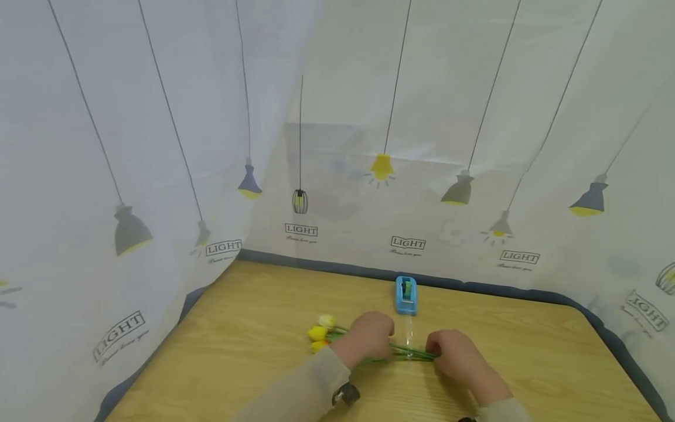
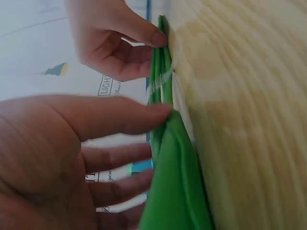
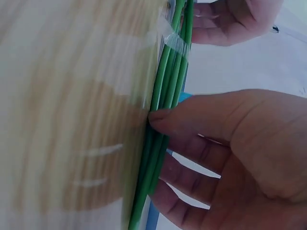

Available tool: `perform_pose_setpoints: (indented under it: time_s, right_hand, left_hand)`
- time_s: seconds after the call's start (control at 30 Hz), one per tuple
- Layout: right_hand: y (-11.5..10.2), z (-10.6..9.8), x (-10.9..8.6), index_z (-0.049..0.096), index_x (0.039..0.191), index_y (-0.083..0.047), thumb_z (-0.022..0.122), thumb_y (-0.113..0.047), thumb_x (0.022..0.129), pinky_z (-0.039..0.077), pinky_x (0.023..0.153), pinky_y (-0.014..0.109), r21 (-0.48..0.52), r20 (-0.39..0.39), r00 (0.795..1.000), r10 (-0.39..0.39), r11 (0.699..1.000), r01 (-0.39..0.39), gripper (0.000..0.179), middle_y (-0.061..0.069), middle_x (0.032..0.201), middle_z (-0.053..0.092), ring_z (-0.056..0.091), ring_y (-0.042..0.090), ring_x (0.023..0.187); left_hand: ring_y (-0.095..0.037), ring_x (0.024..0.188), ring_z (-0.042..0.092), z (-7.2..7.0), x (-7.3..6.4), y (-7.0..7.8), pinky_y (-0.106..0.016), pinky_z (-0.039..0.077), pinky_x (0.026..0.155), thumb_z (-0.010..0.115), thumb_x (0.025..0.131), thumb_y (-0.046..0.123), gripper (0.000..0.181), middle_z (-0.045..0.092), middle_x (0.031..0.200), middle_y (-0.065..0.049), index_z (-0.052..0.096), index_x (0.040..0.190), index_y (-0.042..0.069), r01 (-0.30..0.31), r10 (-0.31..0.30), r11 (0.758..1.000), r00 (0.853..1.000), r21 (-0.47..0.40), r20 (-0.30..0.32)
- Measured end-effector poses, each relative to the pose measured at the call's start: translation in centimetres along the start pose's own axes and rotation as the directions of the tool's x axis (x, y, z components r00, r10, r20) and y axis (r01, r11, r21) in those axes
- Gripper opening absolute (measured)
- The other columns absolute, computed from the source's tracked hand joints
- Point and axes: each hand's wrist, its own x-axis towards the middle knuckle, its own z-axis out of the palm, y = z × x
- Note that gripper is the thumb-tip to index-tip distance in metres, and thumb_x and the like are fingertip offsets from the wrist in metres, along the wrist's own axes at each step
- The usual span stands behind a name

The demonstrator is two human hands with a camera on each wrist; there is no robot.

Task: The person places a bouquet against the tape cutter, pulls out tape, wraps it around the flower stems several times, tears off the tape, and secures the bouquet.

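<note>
A bunch of tulips lies sideways on the table, its yellow and white heads (image 1: 318, 334) to the left and its green stems (image 1: 413, 353) to the right. My left hand (image 1: 369, 337) pinches the stems close to a broad green leaf (image 2: 172, 177). Nearer the cut ends, my right hand (image 1: 457, 354) holds the same stems between thumb and fingers (image 3: 230, 148). Between the two hands, clear tape (image 3: 176, 44) crosses the stems. The strip runs back to a blue tape dispenser (image 1: 406, 296). The left hand partly hides the bunch in the head view.
The wooden table (image 1: 253, 346) has a dark edge (image 1: 337, 268) at the back. White sheets (image 1: 337, 105) printed with lamps hang behind it and at both sides. A dark band (image 1: 345, 394) sits on the left wrist.
</note>
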Motion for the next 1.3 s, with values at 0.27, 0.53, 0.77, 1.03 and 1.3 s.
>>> perform_pose_setpoints:
  time_s: [0.27,0.53,0.77,1.03,1.3]
  right_hand:
    - [0.0,0.5,0.0,0.070,0.080,-0.015,0.074,0.012,0.079,0.055,0.071,0.039,0.008,0.028,1.000,0.004,1.000,-0.004,0.027,-0.004,0.076,0.065,0.055,0.014,0.074]
    - [-0.2,0.7,-0.2,0.076,0.094,-0.010,0.077,0.003,0.083,0.055,0.074,0.040,0.053,0.054,0.998,0.022,0.998,-0.025,0.017,0.000,0.085,0.066,0.055,0.016,0.077]
    - [-0.3,0.6,-0.5,0.070,0.088,-0.014,0.079,-0.010,0.091,0.045,0.067,0.036,-0.030,0.009,1.000,-0.001,1.000,0.001,0.010,-0.001,0.077,0.056,0.048,0.017,0.071]
    - [-0.1,0.5,-0.9,0.056,0.081,-0.018,0.065,-0.019,0.106,0.037,0.060,0.026,0.105,0.102,0.994,-0.038,0.994,0.027,0.026,-0.005,0.068,0.045,0.043,0.010,0.061]
    - [0.6,0.4,-0.8,0.062,0.084,-0.015,0.054,-0.036,0.111,0.039,0.060,0.029,0.238,0.176,0.983,-0.050,0.971,0.007,0.035,-0.003,0.070,0.049,0.045,0.013,0.064]
  left_hand:
    - [-0.008,0.069,0.054,1.3,0.1,-0.2,-0.023,0.050,0.065,0.087,0.077,0.010,0.015,0.069,0.076,0.011,0.078,0.083,0.019,-0.058,0.058,0.997,0.998,0.046,0.000]
    - [-0.011,0.059,0.036,2.0,0.0,0.0,-0.026,0.033,0.051,0.086,0.078,0.015,0.035,0.044,0.061,0.008,0.054,0.064,0.018,-0.018,0.024,0.996,0.997,0.086,-0.067]
    - [-0.009,0.066,0.049,1.1,0.1,0.4,-0.025,0.046,0.061,0.087,0.084,0.021,0.018,0.059,0.073,0.009,0.069,0.080,0.018,-0.005,0.009,0.998,0.998,0.065,-0.059]
    - [-0.010,0.065,0.046,0.4,0.0,0.7,-0.026,0.042,0.059,0.084,0.085,0.018,0.020,0.055,0.070,0.008,0.067,0.077,0.019,-0.006,0.012,0.995,0.998,0.097,-0.062]
    - [-0.008,0.071,0.053,-0.1,-0.2,0.7,-0.025,0.050,0.068,0.084,0.089,0.022,0.007,0.064,0.078,0.009,0.078,0.090,0.020,-0.012,0.014,0.995,1.000,0.100,-0.023]
